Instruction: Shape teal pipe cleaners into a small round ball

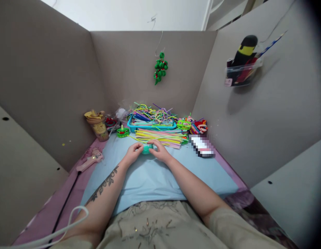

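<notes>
Between my two hands, low over the blue cloth, is a small rounded teal pipe-cleaner piece (147,149); its exact shape is partly hidden by fingers. My left hand (134,153) pinches its left side with thumb and fingers. On the other side, the curved fingers and thumb of my right hand (159,152) grip its right edge. Just beyond my hands lies a row of loose yellow, pink and green pipe cleaners (160,136). Behind the row stands a turquoise tray (152,128) heaped with many-coloured pipe cleaners.
A pink glue gun (90,162) with a black cord lies left, near a cup (97,128). Finished-looking green figure (123,132) sits by the tray. A blurred phone-like object (202,146) lies right. Grey panels enclose the table; a clear holder (242,74) hangs right, a green ornament (161,69) at centre.
</notes>
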A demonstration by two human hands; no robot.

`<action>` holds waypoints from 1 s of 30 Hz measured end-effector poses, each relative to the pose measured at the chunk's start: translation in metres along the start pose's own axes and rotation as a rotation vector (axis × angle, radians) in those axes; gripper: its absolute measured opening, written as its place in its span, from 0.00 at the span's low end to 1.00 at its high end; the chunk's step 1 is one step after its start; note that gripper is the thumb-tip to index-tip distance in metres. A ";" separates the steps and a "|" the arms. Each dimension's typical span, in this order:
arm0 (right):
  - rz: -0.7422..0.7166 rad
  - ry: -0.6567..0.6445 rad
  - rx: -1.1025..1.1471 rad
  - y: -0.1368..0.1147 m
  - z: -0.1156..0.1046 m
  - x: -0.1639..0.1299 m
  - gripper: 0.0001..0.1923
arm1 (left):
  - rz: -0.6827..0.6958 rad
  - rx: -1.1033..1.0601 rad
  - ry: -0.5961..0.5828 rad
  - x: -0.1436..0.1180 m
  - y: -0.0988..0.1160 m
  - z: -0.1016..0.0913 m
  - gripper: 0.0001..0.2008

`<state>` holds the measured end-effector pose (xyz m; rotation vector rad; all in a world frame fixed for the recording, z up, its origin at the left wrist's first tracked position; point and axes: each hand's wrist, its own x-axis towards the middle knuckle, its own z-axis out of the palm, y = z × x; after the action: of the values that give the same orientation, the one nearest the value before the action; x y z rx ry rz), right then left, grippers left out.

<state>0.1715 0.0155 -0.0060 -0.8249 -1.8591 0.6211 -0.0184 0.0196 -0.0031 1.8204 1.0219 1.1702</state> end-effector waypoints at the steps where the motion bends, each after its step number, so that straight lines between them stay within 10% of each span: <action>1: 0.000 -0.006 -0.004 -0.001 0.001 0.000 0.13 | 0.011 0.013 -0.013 0.000 0.000 0.000 0.12; 13: 0.041 -0.019 0.035 0.013 0.005 0.003 0.03 | 0.372 0.477 0.070 -0.003 0.001 0.007 0.06; 17: 0.120 0.067 0.025 0.018 0.005 0.004 0.05 | 0.303 0.496 0.248 -0.002 -0.003 0.005 0.09; 30: 0.086 -0.031 -0.029 0.021 0.007 0.003 0.06 | 0.271 0.480 0.084 -0.004 -0.004 0.008 0.07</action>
<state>0.1701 0.0311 -0.0224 -0.9230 -1.8721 0.6659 -0.0132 0.0166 -0.0104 2.3606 1.2085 1.2412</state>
